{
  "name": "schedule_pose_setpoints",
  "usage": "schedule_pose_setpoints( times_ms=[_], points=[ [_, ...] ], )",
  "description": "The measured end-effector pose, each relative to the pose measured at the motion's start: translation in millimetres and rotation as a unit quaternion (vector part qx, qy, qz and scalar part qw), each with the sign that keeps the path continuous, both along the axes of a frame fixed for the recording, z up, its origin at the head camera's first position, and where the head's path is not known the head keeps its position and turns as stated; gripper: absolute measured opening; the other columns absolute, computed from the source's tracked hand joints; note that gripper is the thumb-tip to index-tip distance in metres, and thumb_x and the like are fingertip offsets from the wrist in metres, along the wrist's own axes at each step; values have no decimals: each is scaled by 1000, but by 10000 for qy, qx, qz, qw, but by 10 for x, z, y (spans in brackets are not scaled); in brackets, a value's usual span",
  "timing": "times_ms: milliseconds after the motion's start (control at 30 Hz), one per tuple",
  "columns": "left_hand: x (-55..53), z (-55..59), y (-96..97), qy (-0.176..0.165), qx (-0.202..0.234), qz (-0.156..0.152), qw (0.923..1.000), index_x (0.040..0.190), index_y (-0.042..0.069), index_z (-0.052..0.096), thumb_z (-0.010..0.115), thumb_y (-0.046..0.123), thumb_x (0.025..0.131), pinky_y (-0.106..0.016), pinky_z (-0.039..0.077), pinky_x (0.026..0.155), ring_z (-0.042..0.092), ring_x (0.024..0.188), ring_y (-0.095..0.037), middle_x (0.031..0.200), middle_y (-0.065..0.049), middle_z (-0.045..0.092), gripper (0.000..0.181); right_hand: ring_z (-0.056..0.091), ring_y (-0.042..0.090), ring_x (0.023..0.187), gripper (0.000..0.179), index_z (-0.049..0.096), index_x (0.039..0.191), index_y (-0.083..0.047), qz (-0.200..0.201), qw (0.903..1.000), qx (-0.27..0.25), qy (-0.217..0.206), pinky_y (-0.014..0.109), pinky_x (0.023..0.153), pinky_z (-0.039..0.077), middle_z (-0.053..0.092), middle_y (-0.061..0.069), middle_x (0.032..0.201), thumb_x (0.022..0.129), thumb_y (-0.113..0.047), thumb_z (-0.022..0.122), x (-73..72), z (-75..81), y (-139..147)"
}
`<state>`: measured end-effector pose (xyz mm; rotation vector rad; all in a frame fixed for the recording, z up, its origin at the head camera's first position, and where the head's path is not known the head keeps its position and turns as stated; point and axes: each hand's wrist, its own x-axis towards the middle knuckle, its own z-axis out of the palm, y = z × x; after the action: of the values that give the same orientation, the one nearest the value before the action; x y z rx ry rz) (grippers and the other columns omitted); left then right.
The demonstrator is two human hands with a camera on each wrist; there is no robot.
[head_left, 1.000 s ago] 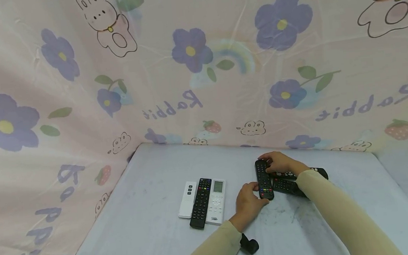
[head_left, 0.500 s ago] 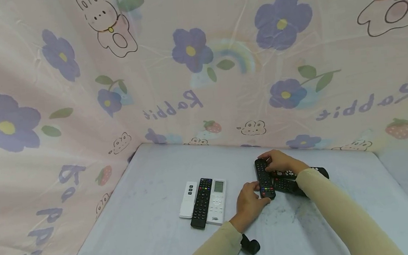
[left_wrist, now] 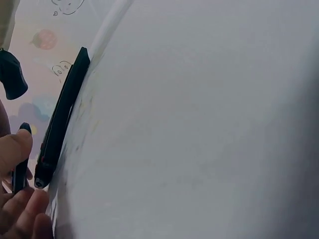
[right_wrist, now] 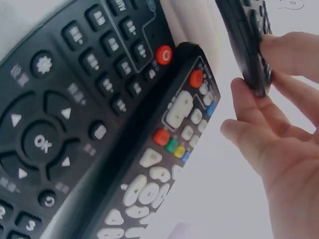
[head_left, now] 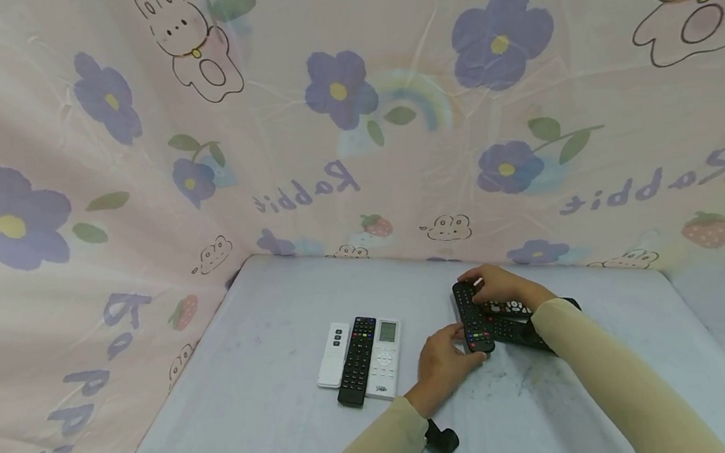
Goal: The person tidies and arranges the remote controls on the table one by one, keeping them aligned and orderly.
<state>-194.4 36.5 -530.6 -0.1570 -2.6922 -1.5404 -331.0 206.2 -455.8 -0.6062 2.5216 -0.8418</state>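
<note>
Both hands hold a black remote control (head_left: 474,321) with small coloured buttons near its lower end. My left hand (head_left: 442,363) grips that lower end between thumb and fingers. At the upper end my right hand (head_left: 504,286) pinches the remote; the right wrist view shows its thumb (right_wrist: 289,52) on the button face and fingers behind. Just right of it lie two more black remotes, one with white buttons (right_wrist: 149,194) and one with a round OK button (right_wrist: 40,144). In the head view the right forearm partly hides them.
Left of the hands, a slim white remote (head_left: 333,355), a long black remote (head_left: 357,363) and a white remote with a small screen (head_left: 383,358) lie side by side on the white tabletop (head_left: 266,379). A patterned curtain (head_left: 397,180) hangs behind and at the sides.
The held remote's lower end has swung slightly to the right, so it slants more. Both hands keep their hold, and the right forearm has shifted slightly right.
</note>
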Motion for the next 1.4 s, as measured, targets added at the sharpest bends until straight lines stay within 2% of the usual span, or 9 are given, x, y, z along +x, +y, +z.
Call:
schedule_pose_setpoints(
  times_ms=[300, 433, 567, 700, 867, 1033, 1200, 1333, 1400],
  points=[
    [51, 16, -70, -536, 923, -523, 9929, 135, 15, 51, 80, 16, 79, -17, 49, 64, 60, 75, 4, 102, 9, 62, 63, 67, 27, 94, 57, 52, 132, 7, -68, 9997, -203, -87, 34, 69, 55, 57, 27, 124, 79, -2, 69, 78, 49, 25],
    [60, 5, -88, -547, 1102, -683, 9901, 136, 13, 48, 76, 12, 82, -17, 49, 65, 60, 77, 3, 103, 7, 60, 61, 67, 24, 90, 57, 51, 132, 8, -73, 9995, -298, -105, 35, 66, 55, 57, 28, 122, 79, -3, 70, 111, 48, 63],
    [81, 23, -122, -531, 1159, -668, 9896, 136, 13, 49, 73, 10, 84, -17, 49, 66, 58, 78, 2, 106, 5, 60, 58, 67, 22, 91, 57, 51, 133, 7, -86, 9994, -332, -47, 32, 71, 54, 57, 27, 125, 80, -5, 70, 127, 41, 95],
    [96, 121, -177, -581, 1058, -609, 9908, 137, 12, 49, 70, 7, 86, -17, 48, 65, 54, 78, 1, 111, 0, 61, 55, 63, 21, 92, 60, 52, 134, 4, -141, 9994, -305, 4, 33, 75, 52, 59, 25, 124, 80, -11, 72, 127, 65, 112],
    [78, 211, -248, -603, 1049, -560, 9911, 137, 10, 49, 64, 2, 89, -17, 48, 66, 55, 82, -1, 118, -8, 62, 50, 59, 29, 102, 61, 53, 134, 2, -210, 9993, -274, 130, 40, 82, 51, 59, 23, 124, 81, -19, 73, 134, 79, 146],
    [38, 215, -334, -565, 1256, -640, 9884, 137, 10, 49, 60, -2, 91, -20, 52, 69, 61, 87, -7, 114, -14, 64, 48, 54, 34, 115, 63, 52, 135, -2, -369, 9987, -284, 200, 47, 90, 49, 56, 21, 128, 82, -28, 74, 162, 79, 205],
    [-10, 220, -425, -605, 1536, -735, 9835, 136, 9, 50, 56, -4, 92, -22, 55, 73, 67, 90, -13, 113, -19, 66, 46, 54, 33, 110, 64, 50, 137, -4, -424, 9977, -536, -27, 43, 85, 49, 55, 19, 125, 83, -31, 73, 231, 139, 237],
    [-36, 272, -501, -702, 1899, -761, 9763, 135, 6, 50, 52, -5, 94, -25, 57, 77, 70, 93, -20, 112, -23, 67, 42, 55, 30, 108, 62, 51, 134, 0, -343, 9972, -657, 4, 39, 84, 49, 56, 20, 124, 85, -30, 73, 281, 159, 262],
    [-47, 311, -543, -696, 1932, -764, 9757, 134, 4, 50, 51, -4, 95, -25, 57, 77, 71, 93, -21, 111, -23, 68, 40, 57, 29, 103, 61, 50, 133, 1, -335, 9964, -774, -74, 38, 82, 50, 55, 21, 126, 85, -28, 73, 306, 148, 276]
  ],
)
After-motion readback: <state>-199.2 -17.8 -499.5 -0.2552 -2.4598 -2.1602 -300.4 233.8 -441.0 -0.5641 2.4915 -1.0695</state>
